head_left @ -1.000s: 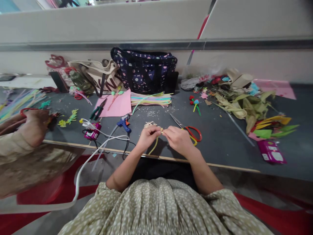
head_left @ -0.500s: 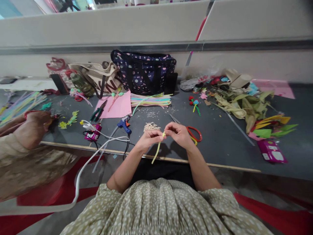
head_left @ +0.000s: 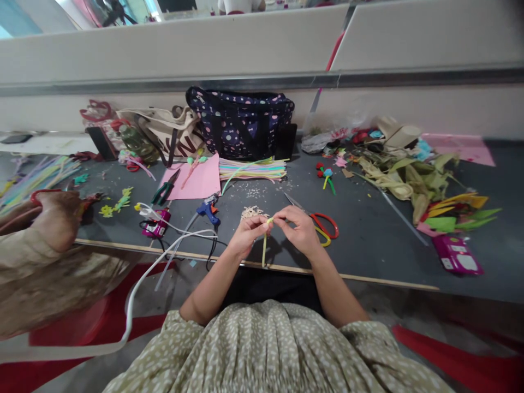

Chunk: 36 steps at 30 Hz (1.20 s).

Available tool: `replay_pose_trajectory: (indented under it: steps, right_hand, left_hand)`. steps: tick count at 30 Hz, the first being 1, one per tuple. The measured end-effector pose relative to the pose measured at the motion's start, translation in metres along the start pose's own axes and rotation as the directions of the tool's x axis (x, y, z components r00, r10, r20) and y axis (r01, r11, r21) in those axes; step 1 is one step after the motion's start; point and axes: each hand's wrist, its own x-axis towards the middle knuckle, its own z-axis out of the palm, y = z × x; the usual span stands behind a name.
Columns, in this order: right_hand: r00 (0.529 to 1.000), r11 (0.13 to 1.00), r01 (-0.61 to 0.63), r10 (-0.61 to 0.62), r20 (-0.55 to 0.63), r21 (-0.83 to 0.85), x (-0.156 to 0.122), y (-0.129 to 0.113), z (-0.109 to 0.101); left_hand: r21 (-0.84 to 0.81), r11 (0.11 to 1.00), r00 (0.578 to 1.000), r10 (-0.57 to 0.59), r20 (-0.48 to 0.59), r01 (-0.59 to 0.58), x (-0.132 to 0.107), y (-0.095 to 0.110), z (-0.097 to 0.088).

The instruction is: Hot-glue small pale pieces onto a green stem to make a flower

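My left hand (head_left: 245, 234) and my right hand (head_left: 298, 230) meet above the near edge of the dark table (head_left: 368, 240). Both pinch the top end of a thin yellow-green strip (head_left: 264, 249) that hangs straight down between them. A small heap of pale shavings (head_left: 251, 211) lies just behind my left hand. Red-handled scissors (head_left: 323, 222) lie right of my right hand, with a yellow loop beside them.
A blue glue gun (head_left: 208, 208), green pliers (head_left: 162, 190), a pink sheet (head_left: 195, 179) and a bundle of pastel strips (head_left: 251, 168) lie ahead. Two bags (head_left: 241, 123) stand at the wall. Dried leaves (head_left: 405, 180) pile at right. Another person's hand (head_left: 57, 218) works at left.
The strip has swung from slanting left to hanging nearly straight down. My hands stay together, shifted slightly, still pinching its top end.
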Motion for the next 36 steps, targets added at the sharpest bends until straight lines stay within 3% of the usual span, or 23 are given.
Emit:
replay_pose_trajectory:
  steps: [7, 14, 19, 23, 30, 36]
  right_hand:
    - [0.999, 0.997, 0.021, -0.023, -0.024, -0.08, 0.001, -0.003, -0.001]
    - [0.989, 0.889, 0.138, -0.146, 0.016, -0.437, 0.003, -0.006, -0.004]
    - [0.985, 0.859, 0.16, -0.173, 0.018, -0.485, 0.001, -0.002, -0.005]
    - [0.979, 0.836, 0.17, -0.202, -0.004, -0.522, -0.001, 0.003, -0.009]
    - [0.997, 0.896, 0.073, -0.064, 0.035, -0.437, -0.005, 0.009, -0.006]
    - [0.99, 0.992, -0.118, 0.121, 0.071, -0.05, -0.006, 0.007, -0.005]
  left_hand:
    - [-0.044, 0.995, 0.996, -0.089, 0.009, 0.089, 0.002, -0.002, -0.002]
    - [0.007, 0.999, 0.998, -0.038, -0.05, 0.039, 0.0, -0.003, -0.002]
    - [0.053, 0.999, 0.992, -0.002, -0.123, 0.009, -0.001, -0.001, -0.002]
    - [-0.034, 0.998, 0.988, -0.066, -0.138, 0.062, -0.001, 0.004, 0.0]
    - [-0.204, 0.973, 0.985, -0.136, -0.109, 0.112, 0.001, 0.004, -0.004]
    - [-0.244, 0.962, 0.976, -0.164, -0.144, 0.126, 0.003, 0.003, -0.005]
